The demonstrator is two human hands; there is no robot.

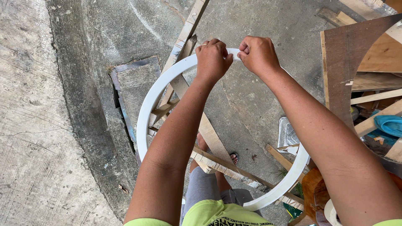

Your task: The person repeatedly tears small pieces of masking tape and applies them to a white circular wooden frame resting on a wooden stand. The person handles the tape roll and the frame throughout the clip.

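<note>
I hold a large white ring (pixel 147 104) upright in front of me, its far edge up by my hands. My left hand (pixel 212 58) is closed around the top of the ring, with a band on one finger. My right hand (pixel 258 53) grips the same top section just to the right, the two fists nearly touching. A short piece of the white rim shows between them. The ring curves down on the left and passes behind my right forearm to its lower part (pixel 279 186).
Concrete floor (pixel 42 125) lies below. Wooden slats (pixel 217 146) cross under the ring, beside a flat grey slab (pixel 136 81). A brown board with a curved cutout (pixel 341 62) and stacked timber stand at right, near a blue object (pixel 389 124). My sandalled foot (pixel 233 157) shows below.
</note>
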